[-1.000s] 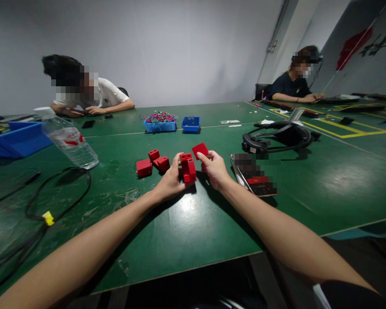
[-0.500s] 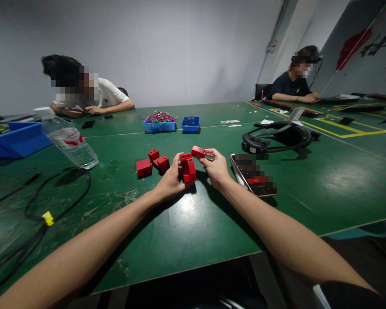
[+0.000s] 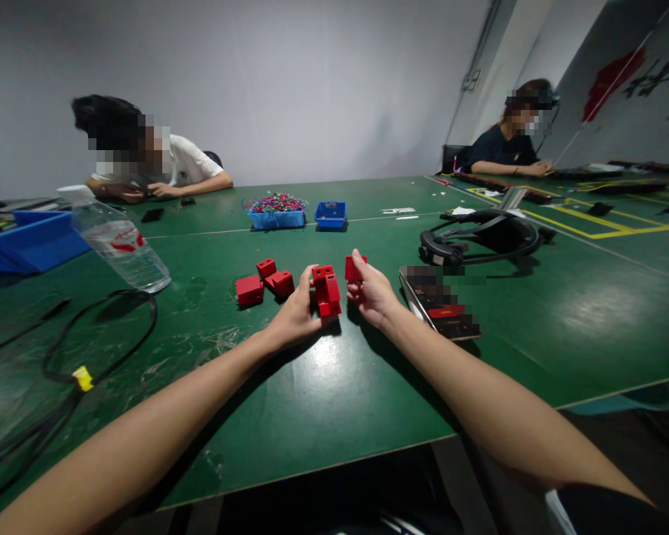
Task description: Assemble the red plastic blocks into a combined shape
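Fingers of the left hand (image 3: 294, 307) clasp a red block (image 3: 327, 292) at the bench (image 3: 401, 390), presumably steadying it; just beside them, the right hand (image 3: 376, 296)'s fingers pinch a smaller red piece (image 3: 349, 270).

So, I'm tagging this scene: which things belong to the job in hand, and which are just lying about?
Job:
holed red block, in the left hand
small red piece, in the right hand
loose red blocks, probably

Seemingly lying about:
clear water bottle
black cable
smartphone
black headset
blue bins
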`<state>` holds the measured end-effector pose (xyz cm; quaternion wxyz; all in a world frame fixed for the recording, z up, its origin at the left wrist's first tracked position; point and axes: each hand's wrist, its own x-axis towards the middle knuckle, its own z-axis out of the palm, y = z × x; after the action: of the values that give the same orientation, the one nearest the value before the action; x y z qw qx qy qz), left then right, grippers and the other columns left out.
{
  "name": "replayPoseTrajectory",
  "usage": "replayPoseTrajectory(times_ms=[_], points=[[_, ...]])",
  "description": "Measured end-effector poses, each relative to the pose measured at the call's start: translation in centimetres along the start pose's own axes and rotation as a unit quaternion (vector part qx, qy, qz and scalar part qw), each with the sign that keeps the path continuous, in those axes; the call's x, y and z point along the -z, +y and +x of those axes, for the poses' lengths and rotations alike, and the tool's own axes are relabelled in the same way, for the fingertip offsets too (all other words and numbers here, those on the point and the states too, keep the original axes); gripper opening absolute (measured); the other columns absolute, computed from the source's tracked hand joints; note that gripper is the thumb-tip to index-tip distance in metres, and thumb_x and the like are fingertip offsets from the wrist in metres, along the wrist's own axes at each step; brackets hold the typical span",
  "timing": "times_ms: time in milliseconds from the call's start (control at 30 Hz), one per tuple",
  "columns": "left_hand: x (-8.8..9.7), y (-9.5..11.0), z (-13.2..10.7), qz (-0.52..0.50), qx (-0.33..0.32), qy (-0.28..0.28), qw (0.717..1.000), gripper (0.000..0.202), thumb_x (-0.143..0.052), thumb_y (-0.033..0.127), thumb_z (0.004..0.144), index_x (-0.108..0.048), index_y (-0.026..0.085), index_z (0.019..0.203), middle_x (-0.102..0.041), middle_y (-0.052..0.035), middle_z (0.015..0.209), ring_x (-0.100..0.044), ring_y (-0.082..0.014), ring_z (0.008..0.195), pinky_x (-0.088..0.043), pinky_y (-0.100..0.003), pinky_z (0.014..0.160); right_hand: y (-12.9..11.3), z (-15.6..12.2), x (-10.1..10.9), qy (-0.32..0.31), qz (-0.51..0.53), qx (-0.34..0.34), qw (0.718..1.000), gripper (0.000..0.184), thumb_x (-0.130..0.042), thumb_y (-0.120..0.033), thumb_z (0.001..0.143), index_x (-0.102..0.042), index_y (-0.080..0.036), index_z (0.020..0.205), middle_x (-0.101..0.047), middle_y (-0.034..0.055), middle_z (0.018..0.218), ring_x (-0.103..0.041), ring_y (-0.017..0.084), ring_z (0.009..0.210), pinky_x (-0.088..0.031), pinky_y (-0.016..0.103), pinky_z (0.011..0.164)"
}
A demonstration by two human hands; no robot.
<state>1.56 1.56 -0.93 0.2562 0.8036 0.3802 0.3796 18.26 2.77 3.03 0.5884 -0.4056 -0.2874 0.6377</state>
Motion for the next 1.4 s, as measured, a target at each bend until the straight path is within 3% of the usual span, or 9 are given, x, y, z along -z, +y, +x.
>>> replayPoseTrajectory(times_ms=[133,267,400,567,700,800,967,1167,1400], points=[[0.0,0.0,0.0,-0.006,-0.003,0.000,1.000,0.091,-0.074,0.028,0.074,-0.015,0.020,0.143,-0.057,-0.0180,0.128,-0.062,-0.0282,0.115,-0.051,-0.050,0.099,0.1,-0.8,-0.2,-0.031,-0.026,0.035,0.999,0.058,-0.091,-0.034,0.051,-0.052,-0.022,0.092,-0.053,-0.0100,0.060,-0.042,0.005,0.045,-0.029,0.016,0.040],[0.0,-0.1,0.0,-0.003,-0.009,0.000,1.000,0.091,-0.074,0.028,0.075,-0.015,0.020,0.143,-0.058,-0.0166,0.125,-0.062,-0.0276,0.115,-0.051,-0.049,0.098,0.4,-1.0,-0.3,-0.017,-0.046,0.057,0.997,0.055,-0.087,-0.038,0.055,-0.053,-0.021,0.094,-0.055,-0.0087,0.065,-0.043,0.006,0.050,-0.030,0.018,0.044],[0.0,-0.2,-0.1,0.000,-0.012,0.000,1.000,0.091,-0.073,0.027,0.075,-0.014,0.020,0.145,-0.060,-0.0153,0.122,-0.063,-0.0263,0.111,-0.052,-0.048,0.096,0.7,-0.7,-0.2,-0.056,-0.090,0.170,0.980,0.050,-0.082,-0.040,0.063,-0.059,-0.021,0.103,-0.065,-0.0006,0.090,-0.057,0.011,0.074,-0.044,0.022,0.061],[-0.1,-0.4,0.0,-0.008,-0.012,0.007,1.000,0.089,-0.074,0.029,0.075,-0.020,0.019,0.145,-0.057,-0.0169,0.127,-0.066,-0.0252,0.103,-0.054,-0.047,0.092,0.8,-1.1,0.1,-0.117,-0.252,0.300,0.912,0.057,-0.077,-0.041,0.072,-0.061,-0.026,0.124,-0.061,0.0079,0.125,-0.058,0.022,0.110,-0.050,0.036,0.089],[-0.3,-0.7,0.0,-0.024,-0.016,0.009,1.000,0.067,-0.075,0.031,0.074,-0.044,0.015,0.132,-0.062,-0.0153,0.119,-0.063,-0.0299,0.110,-0.051,-0.050,0.097,1.1,-2.1,0.2,-0.193,-0.379,0.369,0.826,0.050,-0.076,-0.035,0.074,-0.065,-0.032,0.123,-0.052,0.0072,0.135,-0.047,0.027,0.130,-0.037,0.047,0.111],[-0.5,-0.8,0.0,-0.085,-0.022,0.004,0.996,0.067,-0.075,0.033,0.076,-0.045,0.017,0.133,-0.063,-0.0146,0.119,-0.061,-0.0306,0.113,-0.051,-0.050,0.099,1.5,-2.2,0.3,-0.214,-0.444,0.360,0.793,0.053,-0.078,-0.033,0.071,-0.067,-0.032,0.123,-0.042,0.0085,0.145,-0.037,0.030,0.138,-0.028,0.052,0.116],[-0.4,-1.0,0.0,-0.051,-0.042,0.009,0.998,0.064,-0.076,0.034,0.075,-0.048,0.016,0.130,-0.060,-0.0148,0.125,-0.052,-0.0323,0.127,-0.043,-0.052,0.108,1.7,-1.3,0.7,-0.228,-0.453,0.327,0.797,0.054,-0.076,-0.031,0.073,-0.064,-0.027,0.126,-0.034,0.0124,0.150,-0.031,0.031,0.144,-0.028,0.052,0.117],[-0.2,-1.2,0.1,-0.004,-0.048,-0.005,0.999,0.043,-0.070,0.035,0.080,-0.055,0.014,0.114,-0.062,-0.0138,0.113,-0.058,-0.0300,0.117,-0.048,-0.051,0.101,1.5,-1.0,0.8,-0.229,-0.445,0.342,0.795,0.055,-0.073,-0.029,0.076,-0.060,-0.024,0.129,-0.038,0.0154,0.148,-0.038,0.030,0.141,-0.031,0.050,0.116],[-0.1,-0.9,0.0,-0.003,-0.024,0.004,1.000,0.055,-0.075,0.037,0.076,-0.051,0.015,0.120,-0.064,-0.0127,0.109,-0.062,-0.0289,0.109,-0.051,-0.050,0.097,0.8,-0.9,0.9,-0.256,-0.450,0.361,0.775,0.054,-0.071,-0.020,0.076,-0.060,-0.025,0.129,-0.047,0.0141,0.143,-0.042,0.028,0.139,-0.033,0.049,0.115]])
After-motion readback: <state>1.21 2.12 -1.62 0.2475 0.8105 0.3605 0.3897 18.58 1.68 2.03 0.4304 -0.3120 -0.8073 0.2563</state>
